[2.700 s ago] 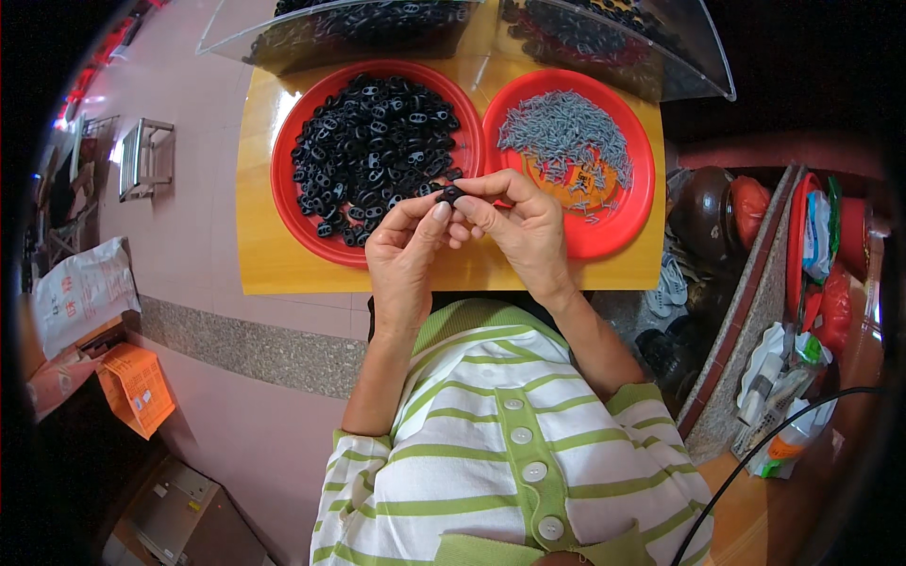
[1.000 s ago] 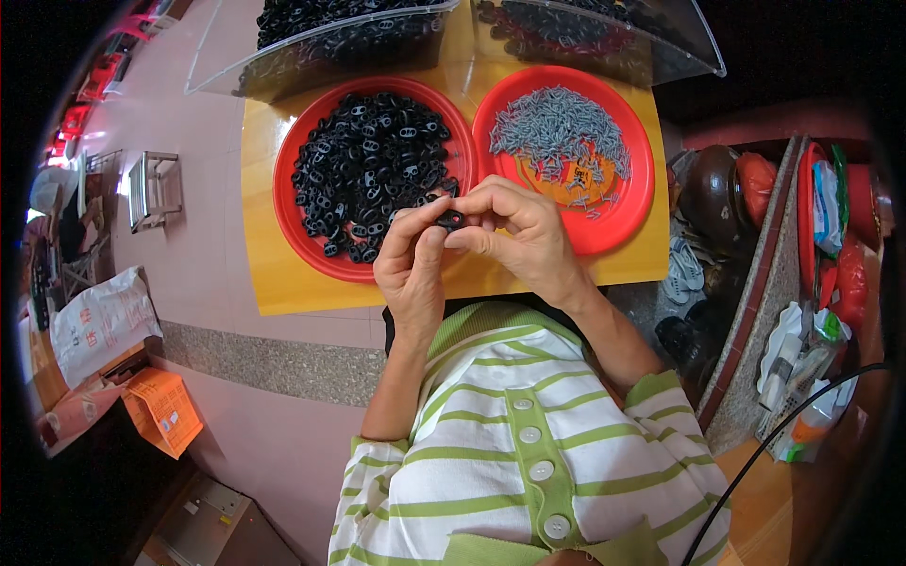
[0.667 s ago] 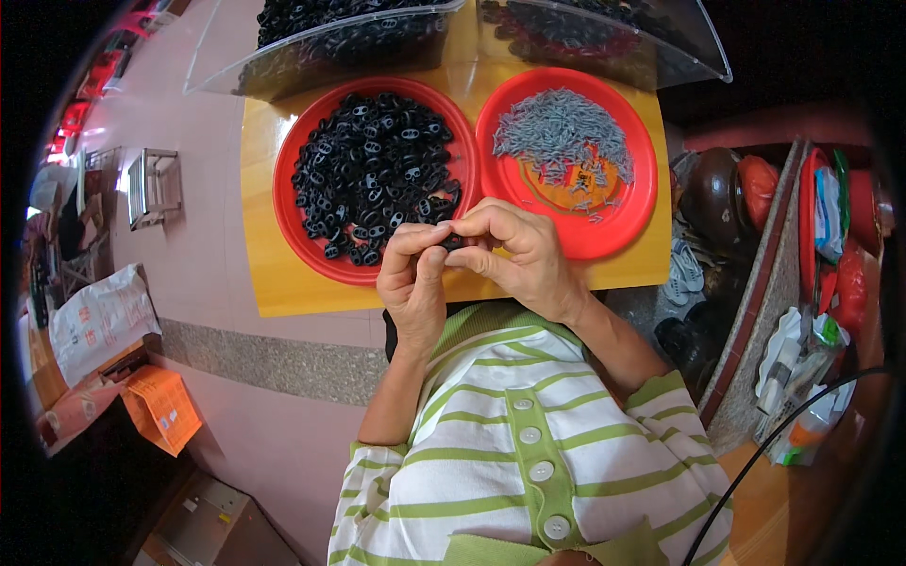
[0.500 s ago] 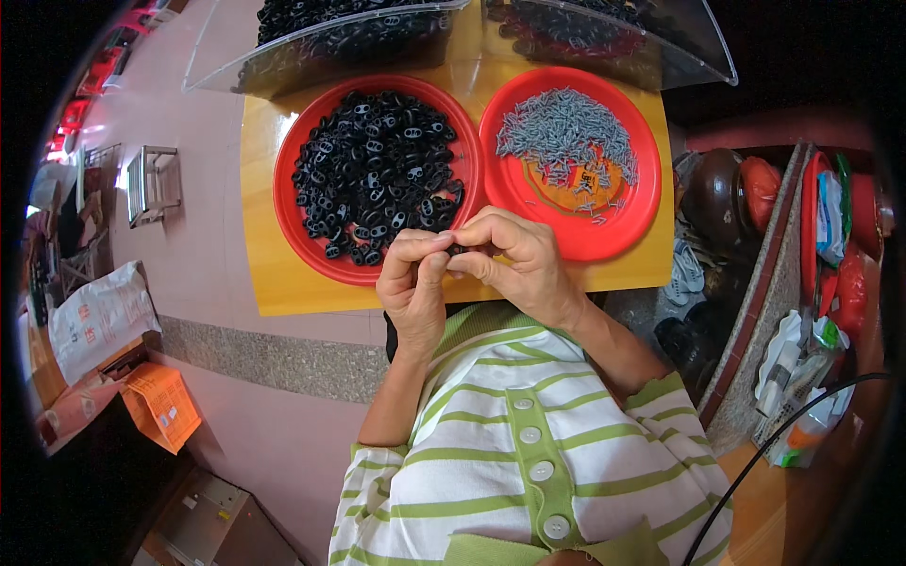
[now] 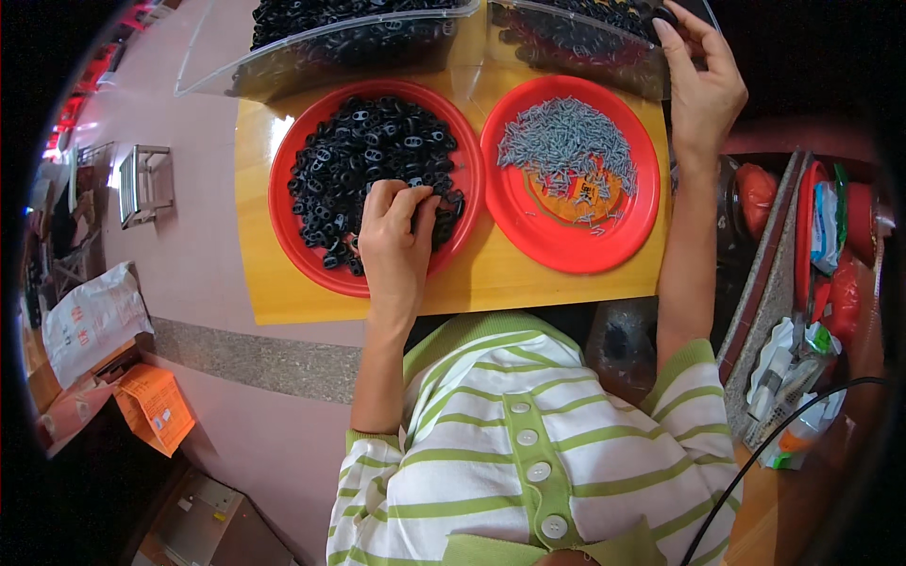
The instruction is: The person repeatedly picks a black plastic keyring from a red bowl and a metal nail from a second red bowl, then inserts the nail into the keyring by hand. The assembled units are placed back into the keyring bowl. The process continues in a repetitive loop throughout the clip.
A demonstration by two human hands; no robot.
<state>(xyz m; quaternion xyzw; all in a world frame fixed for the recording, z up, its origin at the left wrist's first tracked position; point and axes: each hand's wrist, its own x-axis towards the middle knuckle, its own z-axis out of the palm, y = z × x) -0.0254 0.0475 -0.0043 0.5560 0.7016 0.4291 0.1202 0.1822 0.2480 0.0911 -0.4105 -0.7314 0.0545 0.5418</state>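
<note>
Reaching into the left red plate (image 5: 300, 247), the left hand (image 5: 396, 236) is being pressed fingers-down among the small black parts (image 5: 363, 156), its fingers curled together on them (whether one is already pinched cannot be told). The right hand (image 5: 700, 80) is being stretched well away to the far right clear bin (image 5: 576, 38), its fingers closed on a small dark piece (image 5: 665, 14) at the bin's top edge. Judging by the piles, the work is being carried on somewhere mid-course: both clear bins are being filled with dark pieces, yet the left plate is being kept heaped and the right red plate (image 5: 566, 250) is holding a broad mound of small grey pins (image 5: 566, 141). The black parts are lying jumbled, so no shared long axis or heading is being shown. Both plates are being carried side by side on the yellow worktop (image 5: 264, 283).
</note>
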